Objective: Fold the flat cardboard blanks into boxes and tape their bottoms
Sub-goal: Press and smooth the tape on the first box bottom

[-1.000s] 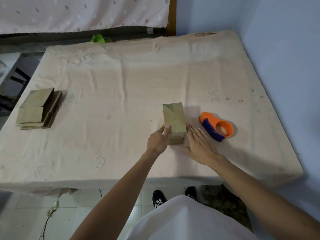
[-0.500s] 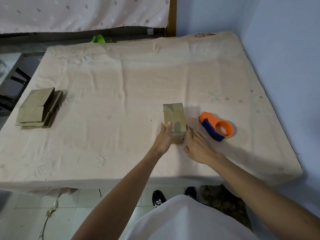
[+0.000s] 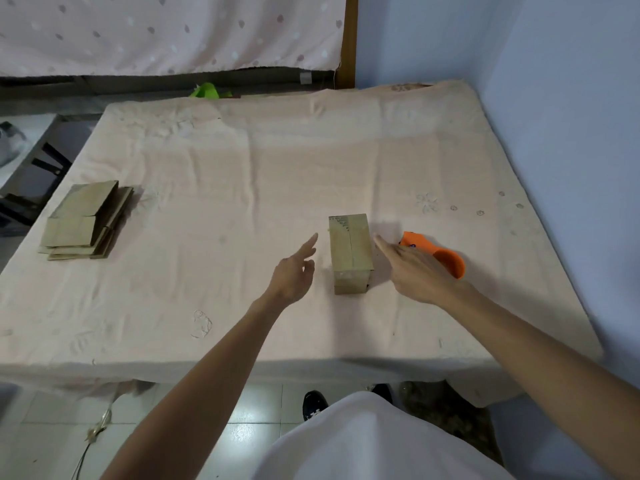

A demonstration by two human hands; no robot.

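- Closest: left hand (image 3: 294, 271), fingers straight and relaxed, holding nothing, a little apart from the left side of the box.
- On the other side: right hand (image 3: 412, 271), also flat and holding nothing; fingertips just beside the right edge of the box, touching or not, cannot tell.
- Between both hands, on the tablecloth (image 3: 242, 168): one box (image 3: 350, 247), already folded, seam facing up. Shiny strip along the seam and over the near end, so bottom judged as taped.
- Just behind the right hand: orange tape dispenser (image 3: 446, 259), partly hidden, lying on the cloth.
- Further away, near the left edge: stack of flat blanks (image 3: 83, 221), untouched, number not clear.
- Judged progress: one box done and held by no hand; whole stack left to fold and tape, so most of the work not yet done.
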